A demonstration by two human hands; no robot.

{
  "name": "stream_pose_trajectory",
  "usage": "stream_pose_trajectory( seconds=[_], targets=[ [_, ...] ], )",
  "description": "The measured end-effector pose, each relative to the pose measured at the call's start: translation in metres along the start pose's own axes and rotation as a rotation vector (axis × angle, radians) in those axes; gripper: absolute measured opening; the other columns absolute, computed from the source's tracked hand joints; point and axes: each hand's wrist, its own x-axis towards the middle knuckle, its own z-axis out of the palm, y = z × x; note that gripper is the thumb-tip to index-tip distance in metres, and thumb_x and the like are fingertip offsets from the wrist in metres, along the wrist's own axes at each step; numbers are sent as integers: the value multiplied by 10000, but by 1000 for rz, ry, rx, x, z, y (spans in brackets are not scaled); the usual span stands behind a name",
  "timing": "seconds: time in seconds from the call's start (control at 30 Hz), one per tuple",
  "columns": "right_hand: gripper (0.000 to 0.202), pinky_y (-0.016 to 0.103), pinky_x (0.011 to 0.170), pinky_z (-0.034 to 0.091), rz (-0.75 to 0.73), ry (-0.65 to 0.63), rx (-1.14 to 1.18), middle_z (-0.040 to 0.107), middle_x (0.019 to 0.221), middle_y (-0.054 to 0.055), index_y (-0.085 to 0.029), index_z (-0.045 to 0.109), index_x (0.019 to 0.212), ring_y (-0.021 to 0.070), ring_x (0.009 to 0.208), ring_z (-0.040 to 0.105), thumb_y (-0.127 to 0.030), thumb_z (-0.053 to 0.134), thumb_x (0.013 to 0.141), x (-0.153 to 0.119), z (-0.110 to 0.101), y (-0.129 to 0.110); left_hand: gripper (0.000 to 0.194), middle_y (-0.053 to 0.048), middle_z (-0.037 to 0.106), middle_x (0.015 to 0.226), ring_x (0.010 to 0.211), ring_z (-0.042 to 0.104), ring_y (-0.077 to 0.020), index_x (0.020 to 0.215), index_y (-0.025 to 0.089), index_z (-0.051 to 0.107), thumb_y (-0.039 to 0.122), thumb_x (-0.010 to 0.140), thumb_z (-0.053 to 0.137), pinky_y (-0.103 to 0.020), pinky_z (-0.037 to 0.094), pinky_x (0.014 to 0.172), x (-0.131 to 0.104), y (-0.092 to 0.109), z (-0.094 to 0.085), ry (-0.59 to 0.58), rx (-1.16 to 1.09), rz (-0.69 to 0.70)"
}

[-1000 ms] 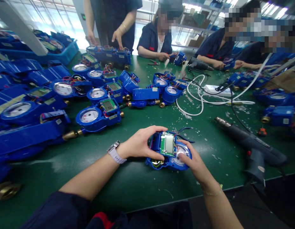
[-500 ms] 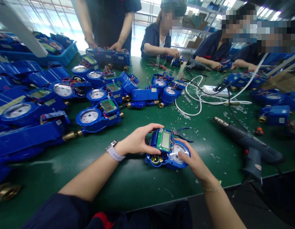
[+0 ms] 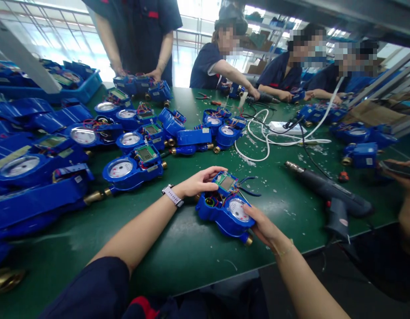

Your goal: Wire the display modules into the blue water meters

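A blue water meter (image 3: 221, 219) lies in front of me on the green table, turned at an angle, its wires and an open compartment showing. My left hand (image 3: 202, 180) pinches the green circuit board with a display (image 3: 226, 182) at its left edge; the board sits tilted at the meter's far side. My right hand (image 3: 263, 223) grips the dial end, thumb at the rim of the round white dial (image 3: 238, 209), the other fingers hidden beneath. Just behind the board lie pliers with dark blue handles (image 3: 249, 186).
Several blue meters (image 3: 132, 168) crowd the left side. On the right lies a heat gun (image 3: 331, 190), near a power strip (image 3: 288, 127) and a looped white cable (image 3: 266, 148). Co-workers handle meters across the table; another person's hand (image 3: 409, 199) holds a dark object at right.
The meter has swung round, its dial end now nearer me and a brass fitting showing. The board is tilted differently. A person's hand has come in at the right edge.
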Motion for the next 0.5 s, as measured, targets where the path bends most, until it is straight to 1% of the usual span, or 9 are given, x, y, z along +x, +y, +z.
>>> stream_pose_trajectory(
  seconds=[0.1, 0.17, 0.23, 0.3, 0.37, 0.4, 0.47, 0.5],
  targets=[
    [586, 395, 966, 459, -50, 54, -12, 694, 1093, 98, -174, 643, 1112, 264, 1026, 638, -584, 735, 703, -8, 5, 7, 731, -125, 566, 1316, 1219, 542, -311, 1346, 199, 477, 464, 724, 756, -443, 409, 1043, 3, 4, 3, -57, -31, -37],
    [602, 385, 947, 467, -78, 70, -29, 682, 1119, 93, -179, 614, 1144, 259, 1027, 633, -569, 742, 704, -15, 12, 11, 747, -131, 564, 1322, 1229, 532, -324, 1358, 196, 461, 479, 727, 745, -458, 407, 1044, 0, 11, 5, -116, -9, -50],
    [643, 382, 942, 471, -99, 78, -26, 665, 1156, 88, -191, 556, 1212, 254, 1044, 626, -538, 752, 708, -22, 20, 15, 742, -139, 552, 1338, 1239, 522, -332, 1376, 189, 439, 481, 752, 714, -471, 409, 1047, -7, 21, 9, -168, 73, -45],
    [688, 386, 953, 470, -114, 89, -5, 639, 1208, 84, -209, 486, 1278, 254, 1078, 615, -500, 760, 717, -29, 29, 19, 703, -137, 494, 1405, 1283, 485, -327, 1400, 194, 416, 445, 796, 673, -470, 388, 1078, -19, 35, 15, -167, 234, -1],
    [720, 396, 972, 463, -130, 110, 10, 617, 1242, 87, -218, 447, 1303, 261, 1108, 603, -481, 766, 714, -33, 37, 22, 679, -111, 403, 1494, 1381, 374, -302, 1428, 219, 386, 366, 822, 653, -452, 303, 1149, -33, 48, 24, -62, 488, 102],
    [726, 403, 985, 456, -139, 123, 12, 610, 1251, 90, -218, 440, 1304, 267, 1124, 595, -481, 765, 711, -34, 41, 24, 632, -102, 401, 1501, 1400, 349, -289, 1423, 225, 396, 334, 843, 624, -450, 271, 1169, -41, 54, 30, 3, 604, 139],
    [720, 416, 1010, 439, -155, 150, 18, 598, 1266, 95, -218, 436, 1301, 278, 1150, 579, -494, 752, 715, -35, 47, 26, 486, -92, 453, 1470, 1379, 391, -257, 1378, 233, 458, 278, 899, 528, -439, 294, 1161, -54, 62, 44, 111, 800, 174],
    [715, 423, 1018, 433, -159, 162, 16, 594, 1270, 97, -217, 434, 1303, 281, 1158, 573, -500, 741, 723, -35, 49, 27, 453, -93, 471, 1457, 1363, 417, -253, 1355, 233, 484, 283, 906, 519, -436, 321, 1146, -59, 64, 52, 147, 883, 165]
  ],
)
